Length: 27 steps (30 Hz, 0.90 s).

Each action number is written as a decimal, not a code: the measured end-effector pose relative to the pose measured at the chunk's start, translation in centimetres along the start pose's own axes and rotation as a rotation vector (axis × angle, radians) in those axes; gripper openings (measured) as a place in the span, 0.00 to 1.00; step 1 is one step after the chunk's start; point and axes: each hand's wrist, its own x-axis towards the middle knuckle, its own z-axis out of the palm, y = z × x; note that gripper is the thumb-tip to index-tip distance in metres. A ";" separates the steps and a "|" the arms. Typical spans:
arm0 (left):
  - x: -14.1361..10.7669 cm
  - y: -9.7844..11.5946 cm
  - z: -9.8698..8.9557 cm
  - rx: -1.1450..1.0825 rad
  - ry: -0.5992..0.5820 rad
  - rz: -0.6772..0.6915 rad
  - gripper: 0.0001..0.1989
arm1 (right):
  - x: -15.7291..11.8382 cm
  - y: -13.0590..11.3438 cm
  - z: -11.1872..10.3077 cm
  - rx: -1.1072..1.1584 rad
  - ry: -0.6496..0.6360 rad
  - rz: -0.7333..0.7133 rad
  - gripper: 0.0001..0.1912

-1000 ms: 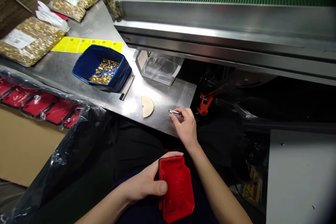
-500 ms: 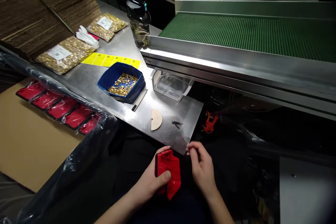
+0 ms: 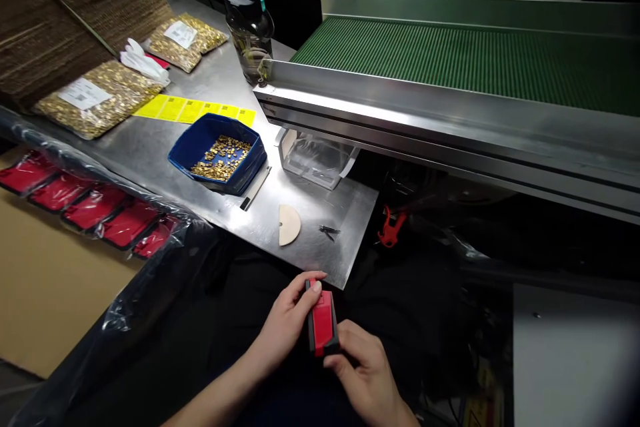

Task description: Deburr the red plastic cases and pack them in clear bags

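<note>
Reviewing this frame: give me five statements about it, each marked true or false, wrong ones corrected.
1. The left hand holds the red-and-black part. True.
2. The right hand grips the small metal tool. False: the tool lies on the metal table; the right hand is at the part's lower end.
3. The blue bin contains small gold-coloured pieces. True.
4. The beige half-disc sits inside the bin. False: it lies on the table.
5. The ribbed conveyor belt is green. True.

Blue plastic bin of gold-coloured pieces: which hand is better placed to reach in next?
Probably the left hand: it is nearer the bin, and the right hand, at the lower end of the red-and-black plastic part, could hold that alone.
</note>
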 end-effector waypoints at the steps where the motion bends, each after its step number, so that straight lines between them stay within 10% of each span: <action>1: 0.1 0.2 0.0 -0.010 -0.004 0.005 0.23 | 0.0 -0.1 -0.1 0.023 -0.004 0.015 0.24; 13: 0.8 0.0 0.5 -0.132 0.139 0.042 0.21 | 0.0 -0.1 0.0 0.118 -0.034 0.008 0.24; 27: 0.9 -0.4 -0.2 -0.169 -0.008 0.141 0.21 | -0.3 0.3 -0.4 0.231 -0.037 0.126 0.21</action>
